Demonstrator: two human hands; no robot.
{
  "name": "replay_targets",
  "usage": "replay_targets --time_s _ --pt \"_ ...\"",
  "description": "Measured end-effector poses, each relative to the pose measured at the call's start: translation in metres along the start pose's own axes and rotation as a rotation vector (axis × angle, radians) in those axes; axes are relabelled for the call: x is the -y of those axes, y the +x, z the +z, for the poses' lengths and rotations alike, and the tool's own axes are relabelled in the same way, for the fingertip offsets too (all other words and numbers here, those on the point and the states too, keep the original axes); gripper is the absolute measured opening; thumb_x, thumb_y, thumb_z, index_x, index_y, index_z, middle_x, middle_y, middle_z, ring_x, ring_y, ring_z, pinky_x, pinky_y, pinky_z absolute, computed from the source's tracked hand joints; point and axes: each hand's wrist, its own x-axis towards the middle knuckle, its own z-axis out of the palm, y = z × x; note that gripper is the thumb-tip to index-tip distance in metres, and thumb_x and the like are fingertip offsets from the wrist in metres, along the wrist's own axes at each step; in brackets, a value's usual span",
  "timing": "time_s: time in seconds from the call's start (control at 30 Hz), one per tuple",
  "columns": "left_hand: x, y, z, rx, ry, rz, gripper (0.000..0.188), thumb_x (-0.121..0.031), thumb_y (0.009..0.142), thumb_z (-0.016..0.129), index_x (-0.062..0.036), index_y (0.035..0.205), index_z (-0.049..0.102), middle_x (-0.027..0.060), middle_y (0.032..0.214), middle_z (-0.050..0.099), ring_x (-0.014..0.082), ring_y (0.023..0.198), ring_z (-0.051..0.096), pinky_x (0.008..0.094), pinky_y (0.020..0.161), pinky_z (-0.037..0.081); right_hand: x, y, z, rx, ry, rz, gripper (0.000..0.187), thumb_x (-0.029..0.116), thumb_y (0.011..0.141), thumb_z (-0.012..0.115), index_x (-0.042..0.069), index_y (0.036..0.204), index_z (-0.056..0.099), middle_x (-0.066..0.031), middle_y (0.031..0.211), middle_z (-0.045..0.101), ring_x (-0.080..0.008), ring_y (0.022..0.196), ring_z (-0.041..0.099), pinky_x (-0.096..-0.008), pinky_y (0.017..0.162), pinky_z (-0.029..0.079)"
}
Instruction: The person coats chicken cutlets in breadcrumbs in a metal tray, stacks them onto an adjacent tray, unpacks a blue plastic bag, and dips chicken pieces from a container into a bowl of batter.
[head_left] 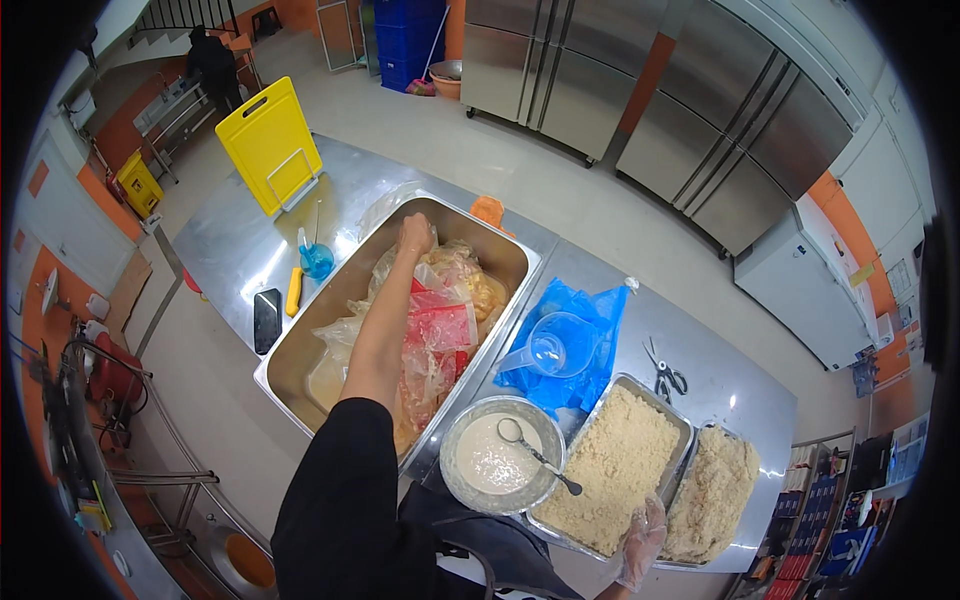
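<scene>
My left hand [415,234], bare, reaches across to the far end of a deep steel pan [268,376]. Its fingers are closed on a clear plastic bag [385,268]. Pale raw meat [470,275] and a red-printed plastic bag [440,325] lie in the pan beside cloudy liquid. My right hand [641,541], in a clear plastic glove, hangs at the near corner of a tray of pale crumbs [622,455], fingers loosely apart and holding nothing I can see. Left of that tray, a round bowl of white batter [490,455] has a ladle [540,458] in it.
A crumb-covered heap [712,490] fills the right-hand tray. Scissors [663,372], a clear measuring jug [547,350] on blue plastic [590,320], a phone [267,320], a yellow-handled tool [294,292], a spray bottle [316,258] and a yellow board [268,145] share the steel table [215,240].
</scene>
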Motion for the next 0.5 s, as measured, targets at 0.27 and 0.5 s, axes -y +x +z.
replay_targets --time_s 0.27,0.5 --pt "-0.009 -0.019 -0.054 -0.078 -0.202 0.202 0.013 -0.011 0.078 0.067 0.0002 0.079 0.073 0.0258 0.077 0.067 0.0405 0.077 0.069 0.0461 0.071 0.054 0.019 0.013 -0.004 0.018 -0.01 -0.052 0.037 0.007 0.088 0.062 -0.004 0.124 0.06 -0.0193 0.134 0.055 -0.0317 0.127 0.051 -0.0384 0.109 0.037" --pt "-0.055 -0.074 -0.127 0.007 -0.683 0.193 0.022 -0.016 0.083 0.072 0.0053 0.082 0.071 0.0067 0.058 0.059 0.0107 0.055 0.047 0.0329 0.052 0.038 0.113 0.035 0.018 0.059 -0.214 -0.32 0.035 0.014 0.092 0.063 0.001 0.125 0.061 -0.0159 0.136 0.055 -0.0327 0.126 0.052 -0.0398 0.108 0.04"
